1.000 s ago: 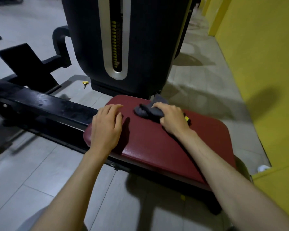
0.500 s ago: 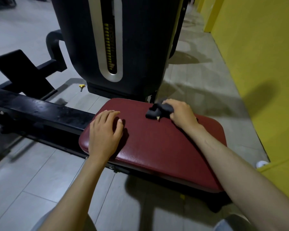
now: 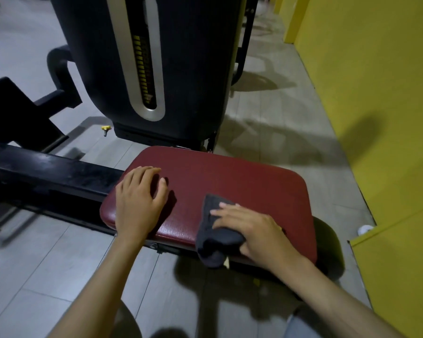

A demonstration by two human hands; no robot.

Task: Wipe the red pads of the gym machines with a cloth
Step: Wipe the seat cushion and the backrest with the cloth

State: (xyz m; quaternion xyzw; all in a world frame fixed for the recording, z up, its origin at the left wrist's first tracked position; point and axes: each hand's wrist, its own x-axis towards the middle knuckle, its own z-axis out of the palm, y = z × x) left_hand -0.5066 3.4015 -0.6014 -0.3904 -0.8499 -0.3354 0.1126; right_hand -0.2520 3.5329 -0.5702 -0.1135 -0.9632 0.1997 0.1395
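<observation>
Now: one weight-stack housing [image 3: 181,69] stands beyond both sets of fingers, untouched. One red pad [image 3: 242,181] lies under them, mounted on a black frame beam [image 3: 47,172] that runs off past the left fingers. Two hands are in view. Left hand [image 3: 138,203]: fingers [image 3: 147,174] loosely spread and slightly bent, tips resting on the pad's left end, the same spot as half a second ago, so it only braces. Right hand [image 3: 257,230]: fingers [image 3: 224,211] near-straight, slightly fanned, pressing flat on the cloth; thumb hidden, cannot tell if it hooks the fabric. One cloth [image 3: 210,240], dark grey and bunched, sits under and left of the right fingers, overhanging the pad's near edge. Change: cloth and right hand were at the far edge and are now at the near edge, one stroke pulled across the middle strip. Judgement: the strip right of those fingers, and the area under the left hand, probably still need wiping. One small yellow pin [image 3: 105,129] lies on the floor, well beyond the left fingers.
</observation>
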